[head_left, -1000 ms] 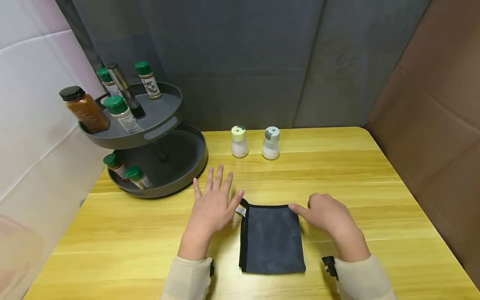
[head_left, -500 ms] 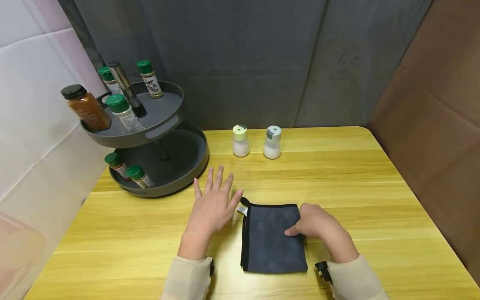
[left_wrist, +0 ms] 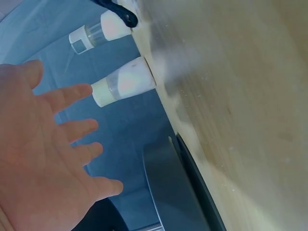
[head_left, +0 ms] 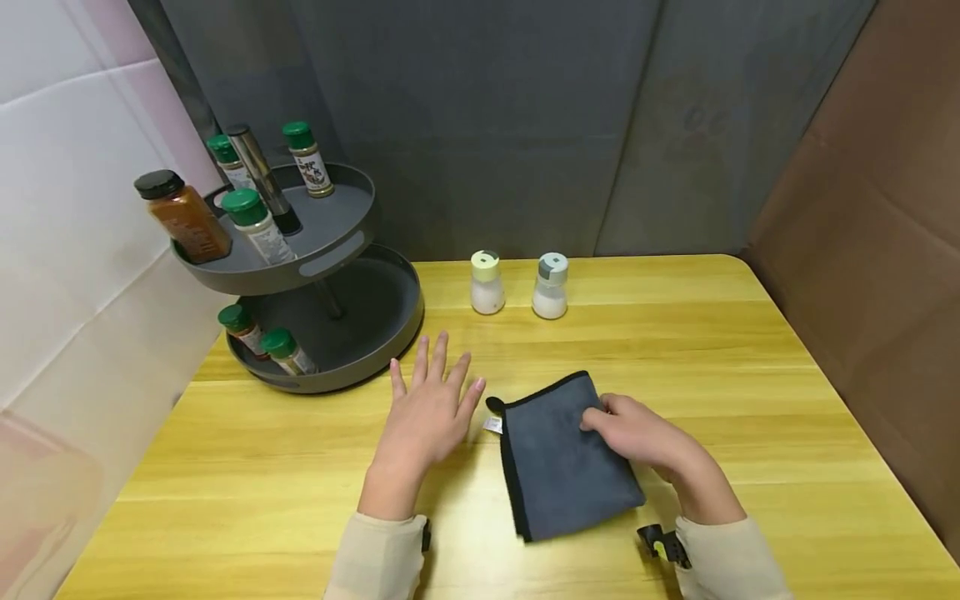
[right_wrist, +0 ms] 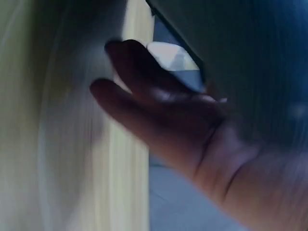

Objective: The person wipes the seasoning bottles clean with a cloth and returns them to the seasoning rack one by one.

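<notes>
A folded dark grey cloth (head_left: pixel 566 467) with black edging, a black loop and a white tag is lifted and tilted at the front middle of the table. My right hand (head_left: pixel 637 429) grips its right side, thumb on top and the other fingers mostly hidden beneath. In the right wrist view the cloth (right_wrist: pixel 255 57) fills the upper right, over the blurred hand (right_wrist: pixel 183 125). To the left of the cloth my left hand (head_left: pixel 423 417) has its fingers spread and holds nothing. The left wrist view shows that hand's palm (left_wrist: pixel 43 154) and straight fingers.
A two-tier grey turntable rack (head_left: pixel 352 362) stands at the left with several green-capped spice jars, an orange-brown bottle (head_left: pixel 191 221) and a metallic cylinder (head_left: pixel 262 179). Two shakers, one with a yellow lid (head_left: pixel 487 283) and one pale blue (head_left: pixel 551 287), stand at the back of the wooden table (head_left: pixel 750 400).
My right hand has moved from the cloth's upper right corner to its right side and taken hold. The cloth has risen and turned a little. My left hand has stayed put.
</notes>
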Action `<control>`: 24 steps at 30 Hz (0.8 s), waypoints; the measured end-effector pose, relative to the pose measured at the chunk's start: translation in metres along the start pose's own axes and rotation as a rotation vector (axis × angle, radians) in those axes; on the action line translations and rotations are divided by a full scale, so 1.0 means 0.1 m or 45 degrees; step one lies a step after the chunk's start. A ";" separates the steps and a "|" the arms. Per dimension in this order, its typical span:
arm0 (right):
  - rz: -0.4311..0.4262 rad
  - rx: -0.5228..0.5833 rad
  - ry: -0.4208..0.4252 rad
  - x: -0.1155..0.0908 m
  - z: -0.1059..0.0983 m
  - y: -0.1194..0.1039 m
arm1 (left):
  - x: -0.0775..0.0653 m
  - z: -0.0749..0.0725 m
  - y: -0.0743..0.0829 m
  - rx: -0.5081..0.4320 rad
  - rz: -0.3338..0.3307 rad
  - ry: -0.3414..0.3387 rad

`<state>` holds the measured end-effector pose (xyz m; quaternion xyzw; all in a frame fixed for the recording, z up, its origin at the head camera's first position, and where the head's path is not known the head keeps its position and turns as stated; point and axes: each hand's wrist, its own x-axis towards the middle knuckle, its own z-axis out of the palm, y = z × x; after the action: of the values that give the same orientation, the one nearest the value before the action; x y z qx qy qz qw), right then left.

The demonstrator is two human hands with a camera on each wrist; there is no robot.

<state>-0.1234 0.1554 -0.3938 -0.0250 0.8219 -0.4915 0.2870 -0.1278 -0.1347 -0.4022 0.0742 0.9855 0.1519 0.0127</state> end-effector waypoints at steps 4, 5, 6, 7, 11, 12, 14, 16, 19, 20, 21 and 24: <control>0.007 0.428 -0.107 0.00 -0.02 0.01 | 0.01 0.01 0.00 0.008 0.000 0.006; -0.001 0.531 -0.120 0.00 -0.03 0.01 | 0.02 0.01 0.00 0.010 -0.001 0.009; -0.023 0.617 -0.129 0.00 -0.04 0.02 | 0.02 0.01 0.00 0.006 -0.001 0.010; -0.054 0.699 -0.136 0.00 -0.05 0.03 | 0.02 0.01 0.00 0.005 -0.001 0.012; -0.213 1.046 -0.202 -0.01 -0.13 0.06 | 0.02 0.00 0.00 -0.008 -0.008 0.008; -0.258 1.145 -0.239 -0.01 -0.14 0.07 | 0.02 0.00 0.00 -0.012 -0.010 0.007; -0.328 1.352 -0.323 0.00 -0.18 0.09 | 0.02 -0.01 0.01 -0.016 -0.011 0.009; -0.364 1.540 -0.383 0.00 -0.21 0.09 | 0.02 -0.02 0.02 -0.020 -0.008 0.016; -0.352 1.754 -0.380 0.00 -0.23 0.11 | 0.01 -0.04 0.04 -0.027 0.001 0.032; -0.341 1.806 -0.362 0.00 -0.23 0.11 | 0.00 -0.05 0.05 -0.029 0.007 0.038; -0.329 1.861 -0.341 -0.01 -0.23 0.11 | 0.00 -0.05 0.05 -0.032 0.013 0.043; -0.321 1.980 -0.268 -0.04 -0.23 0.12 | 0.00 -0.07 0.07 -0.051 0.033 0.054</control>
<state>-0.1289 0.1808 -0.3937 0.0434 0.2028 -0.9483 0.2403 -0.1266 -0.1300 -0.3933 0.0834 0.9813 0.1731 -0.0087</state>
